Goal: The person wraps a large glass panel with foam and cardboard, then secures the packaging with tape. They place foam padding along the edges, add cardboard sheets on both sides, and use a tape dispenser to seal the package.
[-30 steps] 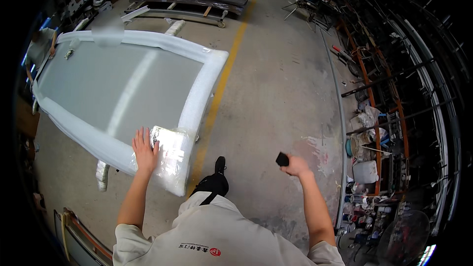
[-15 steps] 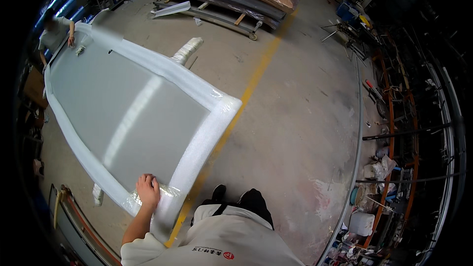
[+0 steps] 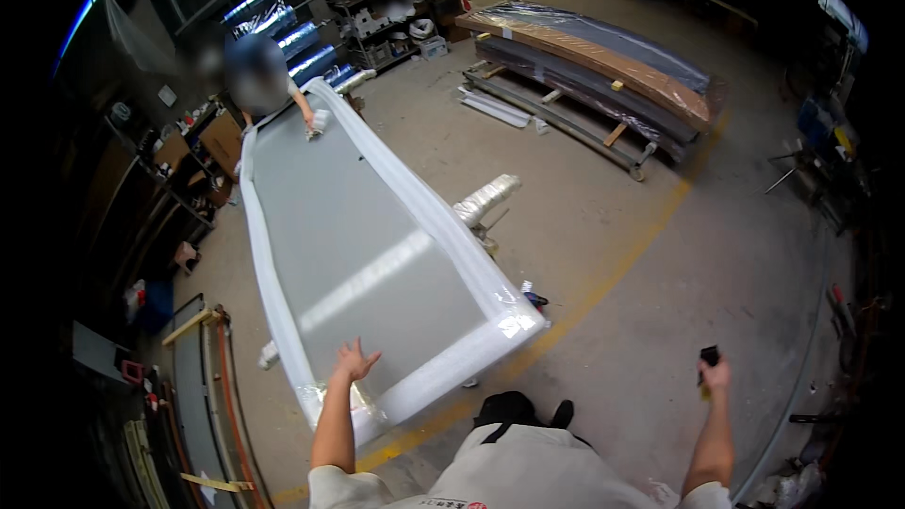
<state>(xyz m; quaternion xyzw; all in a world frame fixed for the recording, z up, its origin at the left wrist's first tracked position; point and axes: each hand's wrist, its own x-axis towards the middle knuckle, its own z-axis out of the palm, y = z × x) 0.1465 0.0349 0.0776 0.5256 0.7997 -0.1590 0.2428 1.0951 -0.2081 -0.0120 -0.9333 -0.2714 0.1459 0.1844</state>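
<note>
A large grey panel (image 3: pixel 363 217) lies flat, its edges wrapped in white foam (image 3: pixel 443 368) that is taped at the corners with clear film (image 3: pixel 520 320). Over the panel's near left corner is my left hand (image 3: pixel 354 360), its fingers spread and nothing in it; whether it touches the surface I cannot tell. My right hand (image 3: pixel 716 375) is out to the right over the floor, away from the panel. It is closed on a small black object (image 3: pixel 708 355) with a yellow bit below it, too small to name.
At the panel's far end a person (image 3: pixel 259 85) holds a pale crumpled bundle (image 3: pixel 317 123). A wrapped support (image 3: pixel 487 200) juts out under the panel's right side. Beyond it stands a wheeled cart (image 3: pixel 566 118) stacked with wrapped panels. Long boards (image 3: pixel 203 386) lean at the left.
The view has swung so the panel sits further right. My left hand has gone from resting on the near corner to spread fingers. My right hand has come into view holding the black object.
</note>
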